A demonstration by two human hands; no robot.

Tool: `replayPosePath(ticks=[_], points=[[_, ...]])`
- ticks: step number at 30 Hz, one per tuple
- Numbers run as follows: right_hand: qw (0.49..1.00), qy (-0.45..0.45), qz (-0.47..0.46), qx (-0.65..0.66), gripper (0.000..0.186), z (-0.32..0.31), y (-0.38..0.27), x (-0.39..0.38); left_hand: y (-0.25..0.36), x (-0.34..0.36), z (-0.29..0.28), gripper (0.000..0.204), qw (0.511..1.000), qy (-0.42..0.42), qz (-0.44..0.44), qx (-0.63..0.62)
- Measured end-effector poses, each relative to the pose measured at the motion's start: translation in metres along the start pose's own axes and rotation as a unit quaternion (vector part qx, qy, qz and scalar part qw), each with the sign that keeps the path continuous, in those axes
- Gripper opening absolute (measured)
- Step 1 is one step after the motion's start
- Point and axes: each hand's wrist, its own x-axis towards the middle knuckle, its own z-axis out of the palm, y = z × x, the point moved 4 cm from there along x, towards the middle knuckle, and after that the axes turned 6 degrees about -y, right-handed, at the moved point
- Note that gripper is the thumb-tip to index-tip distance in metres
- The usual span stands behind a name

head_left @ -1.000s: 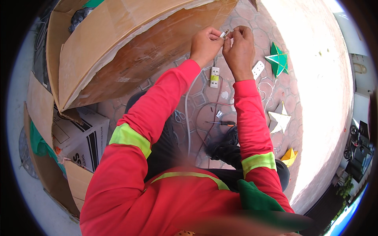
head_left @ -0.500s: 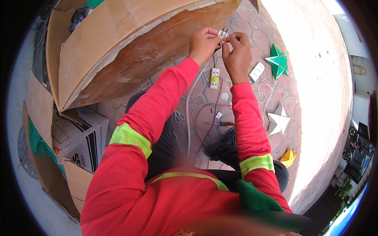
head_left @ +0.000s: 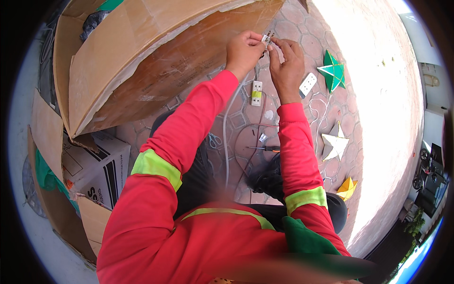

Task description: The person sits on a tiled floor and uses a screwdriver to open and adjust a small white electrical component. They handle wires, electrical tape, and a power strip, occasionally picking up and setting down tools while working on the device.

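Observation:
A small white electrical plug [head_left: 266,39] with dark metal prongs is held up above the paving, beside the cardboard's far edge. My left hand [head_left: 243,52] grips it from the left between thumb and fingers. From the right, the thumb and forefinger of my right hand [head_left: 287,64] pinch at its side; the small parts between those fingertips are too fine to make out. Below the hands lies a white socket block with a yellow-green band [head_left: 257,93]. A white power strip [head_left: 308,84] rests on the paving just right of my right wrist.
A large cardboard box [head_left: 165,66] fills the upper left, with a printed carton [head_left: 101,161] below it. Scissors [head_left: 214,140], a screwdriver [head_left: 269,149] and cables lie between my legs. Green [head_left: 334,71], white [head_left: 335,142] and yellow [head_left: 347,189] star ornaments line the right.
My right thumb and forefinger have spread a little and shifted slightly right at the plug. The plug has tilted slightly in my left hand, which stays almost in place.

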Motion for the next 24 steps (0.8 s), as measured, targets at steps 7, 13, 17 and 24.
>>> replayPosePath(ticks=[7,13,17,24], points=[[0.997,0.023,0.036,0.065,0.016,0.011,0.011,-0.009,0.001,-0.002,0.0,0.016,0.999,-0.001,0.023,0.033],[0.987,0.014,0.077,0.137,0.015,0.021,0.017,-0.017,-0.001,0.0,0.001,0.016,0.999,0.007,0.021,0.024],[0.978,0.02,0.084,0.19,0.017,0.025,0.022,-0.02,0.0,-0.002,0.001,0.016,1.0,0.001,0.017,0.025],[0.98,-0.054,0.062,0.182,0.017,0.015,0.03,-0.013,0.004,-0.004,0.005,0.017,1.0,-0.024,0.005,-0.006]])
